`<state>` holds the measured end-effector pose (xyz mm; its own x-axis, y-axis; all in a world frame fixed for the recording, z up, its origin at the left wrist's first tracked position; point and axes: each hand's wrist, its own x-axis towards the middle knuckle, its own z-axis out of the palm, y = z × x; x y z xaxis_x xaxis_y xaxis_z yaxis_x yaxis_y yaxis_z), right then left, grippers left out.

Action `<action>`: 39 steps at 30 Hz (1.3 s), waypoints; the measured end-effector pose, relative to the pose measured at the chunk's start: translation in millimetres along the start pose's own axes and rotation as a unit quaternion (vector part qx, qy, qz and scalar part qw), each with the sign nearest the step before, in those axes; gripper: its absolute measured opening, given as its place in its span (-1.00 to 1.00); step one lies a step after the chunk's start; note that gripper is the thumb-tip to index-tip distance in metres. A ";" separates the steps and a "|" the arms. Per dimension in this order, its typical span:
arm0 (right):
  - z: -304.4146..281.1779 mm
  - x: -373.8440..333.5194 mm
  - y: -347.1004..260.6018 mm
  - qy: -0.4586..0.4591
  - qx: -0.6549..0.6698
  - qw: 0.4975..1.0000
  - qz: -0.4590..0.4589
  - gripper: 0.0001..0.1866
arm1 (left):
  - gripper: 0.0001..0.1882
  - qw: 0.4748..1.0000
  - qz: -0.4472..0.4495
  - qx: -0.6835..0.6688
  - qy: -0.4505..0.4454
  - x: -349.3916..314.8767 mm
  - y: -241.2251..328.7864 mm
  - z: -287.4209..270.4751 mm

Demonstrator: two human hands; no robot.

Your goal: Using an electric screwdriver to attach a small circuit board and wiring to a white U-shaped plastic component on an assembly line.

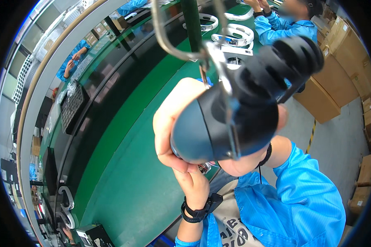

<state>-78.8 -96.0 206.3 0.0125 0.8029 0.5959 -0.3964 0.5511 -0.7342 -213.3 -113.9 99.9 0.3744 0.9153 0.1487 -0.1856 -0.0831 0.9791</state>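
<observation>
A black powered screwdriver (231,119), with a ribbed cable sleeve and a wire hanger, fills the middle of the view close up and is blurred. Around its body wraps my right hand (175,109), fingers on the left side, a black band at the wrist. Beneath it is my left hand (192,185), wearing a black watch, with its fingers drawn together and mostly hidden behind the driver. A small part with thin wires (205,168) peeks out beside the left fingers; its kind cannot be made out. The driver's tip is out of sight.
Across the green workbench (132,181), several white curved housings (237,35) lie at the far end. A metal hook (165,41) hangs near a green post (191,29). A co-worker (284,26) sits far right, near cardboard boxes (317,99). A black tray (73,108) stands left.
</observation>
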 end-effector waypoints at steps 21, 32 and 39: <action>1.4 5.3 5.2 0.065 0.033 0.997 0.030 -0.03 | -0.51 0.999 0.032 0.028 -0.019 3.4 -14.3 -4.5; -121.8 -24.7 -42.2 0.244 -0.256 0.932 -0.076 -0.06 | -0.62 0.997 -0.007 -0.052 -0.052 4.0 -11.6 -2.1; -191.7 -49.6 2.9 0.309 -0.213 0.923 -0.084 -0.11 | -0.62 0.995 -0.016 -0.096 -0.037 4.7 -8.2 2.3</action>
<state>95.4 -90.6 112.2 0.6145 0.6014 0.5107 0.0548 0.6132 -0.7880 -208.0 -109.8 92.8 0.4481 0.8839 0.1341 -0.3388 0.0291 0.9404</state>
